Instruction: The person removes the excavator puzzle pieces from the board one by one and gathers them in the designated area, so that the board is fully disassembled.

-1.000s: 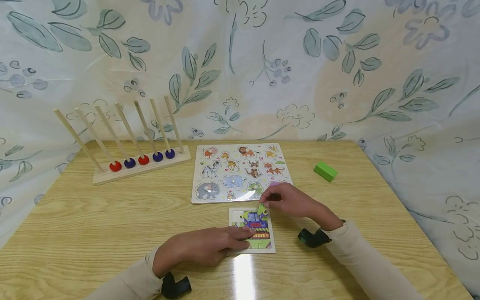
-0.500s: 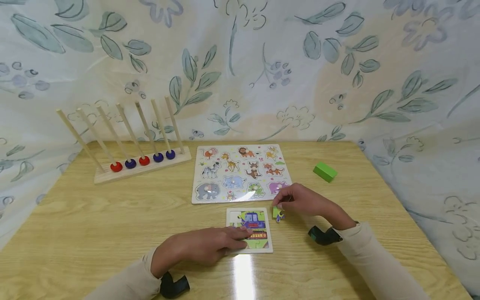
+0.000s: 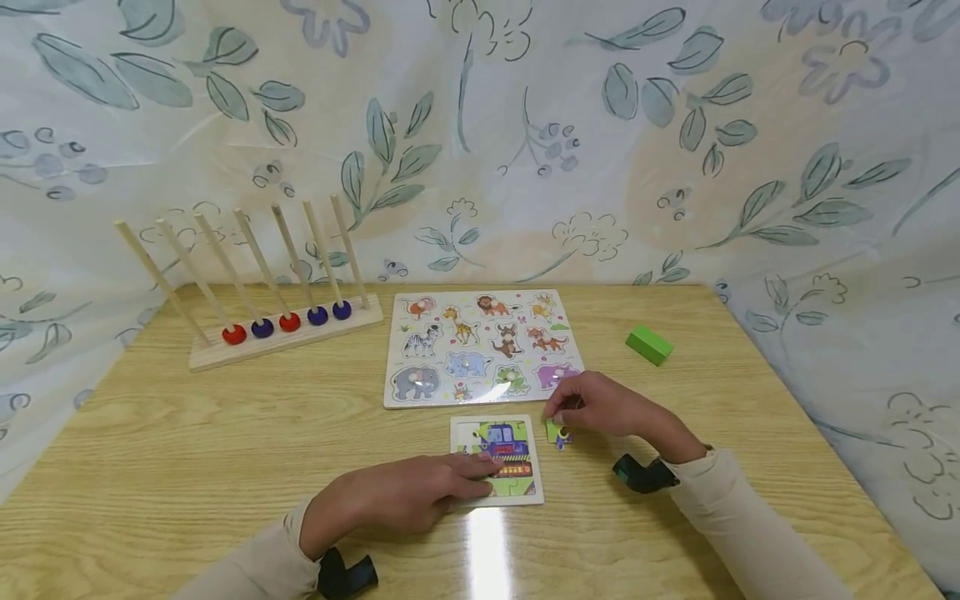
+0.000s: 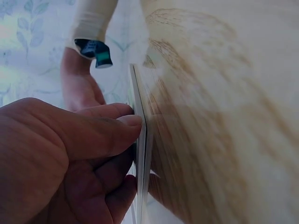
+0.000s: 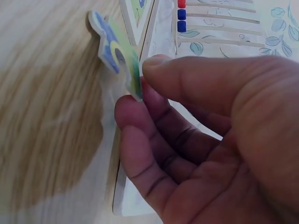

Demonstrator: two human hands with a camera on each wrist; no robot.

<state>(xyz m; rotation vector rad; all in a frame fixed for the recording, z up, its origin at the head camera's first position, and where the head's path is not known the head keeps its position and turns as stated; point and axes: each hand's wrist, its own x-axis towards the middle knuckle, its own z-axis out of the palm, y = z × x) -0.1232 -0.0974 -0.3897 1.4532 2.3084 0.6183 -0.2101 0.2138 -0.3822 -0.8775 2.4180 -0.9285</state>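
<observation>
Right grip (image 3: 606, 406) pinches puzzle piece (image 3: 556, 432); puzzle board (image 3: 517, 500) just left, bare corner (image 3: 467, 432) farther left. Left grip (image 3: 416, 490) rests on board, fingers extended.

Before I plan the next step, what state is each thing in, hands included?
Small puzzle: flat, upper-left corner unfilled
Puzzle piece: out of the frame, pinched
Left hand: fingers extended, resting on small puzzle
Right hand: pinching puzzle piece
Animal board: lying flat, picture side up
Peg rack: standing, five of seven pegs beaded
Green block: lying on its side, unheld
</observation>
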